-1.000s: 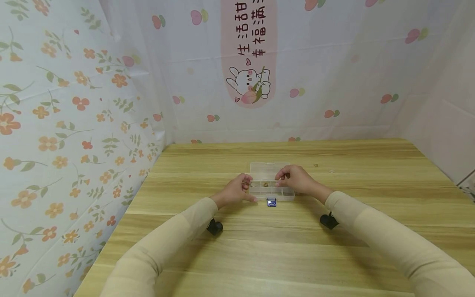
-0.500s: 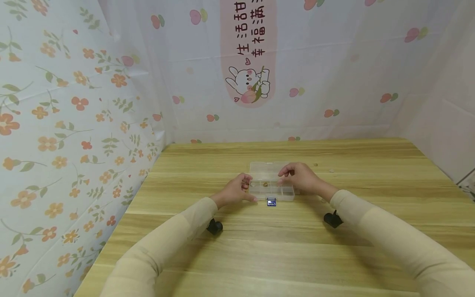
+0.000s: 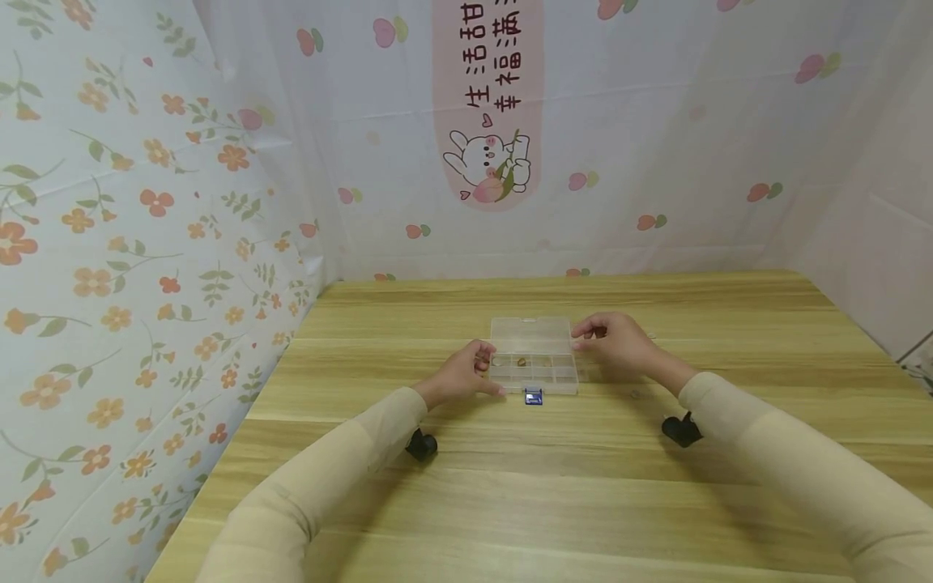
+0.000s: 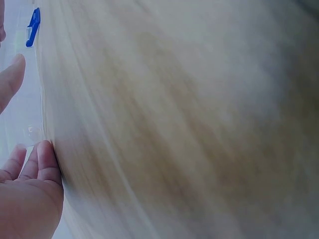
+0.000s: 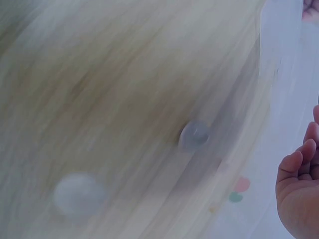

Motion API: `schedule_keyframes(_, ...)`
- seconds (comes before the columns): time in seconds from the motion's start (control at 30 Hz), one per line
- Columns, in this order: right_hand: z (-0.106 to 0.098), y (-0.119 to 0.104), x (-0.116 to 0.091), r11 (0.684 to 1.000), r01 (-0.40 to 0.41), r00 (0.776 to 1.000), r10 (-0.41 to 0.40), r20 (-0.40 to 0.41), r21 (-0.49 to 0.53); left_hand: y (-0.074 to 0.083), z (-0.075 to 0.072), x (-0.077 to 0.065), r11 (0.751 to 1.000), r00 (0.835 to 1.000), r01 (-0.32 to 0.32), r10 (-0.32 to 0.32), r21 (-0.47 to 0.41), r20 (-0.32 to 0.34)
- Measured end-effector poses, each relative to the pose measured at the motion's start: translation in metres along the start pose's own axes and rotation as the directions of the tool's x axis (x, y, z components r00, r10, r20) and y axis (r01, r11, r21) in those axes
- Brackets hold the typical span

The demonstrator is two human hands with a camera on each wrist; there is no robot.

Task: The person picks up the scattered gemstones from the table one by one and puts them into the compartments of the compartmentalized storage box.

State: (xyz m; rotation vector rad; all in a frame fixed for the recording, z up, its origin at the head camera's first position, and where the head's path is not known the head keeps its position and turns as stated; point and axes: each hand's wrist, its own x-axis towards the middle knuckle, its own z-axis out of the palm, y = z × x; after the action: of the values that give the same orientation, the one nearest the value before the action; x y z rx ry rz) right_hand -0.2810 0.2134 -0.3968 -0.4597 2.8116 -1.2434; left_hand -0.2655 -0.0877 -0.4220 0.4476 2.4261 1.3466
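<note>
A clear plastic compartment box (image 3: pixel 534 374) lies on the table with its lid (image 3: pixel 530 334) raised at the back and a blue clasp (image 3: pixel 534 397) at the front. My left hand (image 3: pixel 462 372) holds the box's left end, thumb by the front corner and curled fingers farther back. Inside the back row sit a brown bead-like piece (image 3: pixel 521 363) and a pale one (image 3: pixel 497 362). To the right of the lid hovers my right hand (image 3: pixel 615 340), fingers loosely bent, with nothing visible in them. The right wrist view shows a clear round bead-like piece (image 5: pixel 194 134) on the table.
Another clear round piece (image 5: pixel 79 194) appears blurred in the right wrist view. In the head view, a small clear piece (image 3: pixel 635 394) lies below the right hand and a pale one (image 3: pixel 651 335) behind it. Patterned cloth (image 3: pixel 619 146) hangs behind the wooden table (image 3: pixel 525 494).
My right hand has moved from above the box's right compartments to the right, beyond the lid. It now covers the small brown piece seen on the table earlier. The left hand has stayed put.
</note>
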Motion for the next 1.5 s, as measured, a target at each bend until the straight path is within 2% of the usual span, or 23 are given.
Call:
schedule_keyframes(0.23, -0.014, 0.013, -0.005, 1.000, -0.002, 1.000, 0.002, 0.003, -0.002, -0.002, -0.001, 0.000, 1.000, 1.000, 0.010, -0.010, 0.010, 0.002)
schedule_keyframes(0.5, -0.030, 0.033, -0.010, 0.999, -0.049, 0.999, 0.049, 0.010, -0.012, -0.003, -0.002, -0.001, 1.000, 1.000, -0.009, 0.009, 0.014, 0.004)
schedule_keyframes(0.73, -0.047, 0.049, -0.013, 0.998, -0.065, 0.998, 0.065, 0.001, -0.019, -0.002, -0.002, -0.001, 1.000, 1.000, 0.013, -0.013, 0.004, 0.007)
schedule_keyframes(1.03, -0.068, 0.071, -0.016, 0.993, -0.112, 0.994, 0.112, 0.000, 0.028, -0.002, -0.001, 0.000, 1.000, 1.000, 0.005, -0.005, 0.006, 0.008)
schedule_keyframes(1.5, -0.078, 0.097, -0.017, 0.989, -0.132, 0.991, 0.133, 0.000, 0.069, 0.001, -0.002, -0.001, 1.000, 1.000, 0.005, -0.005, 0.007, 0.012)
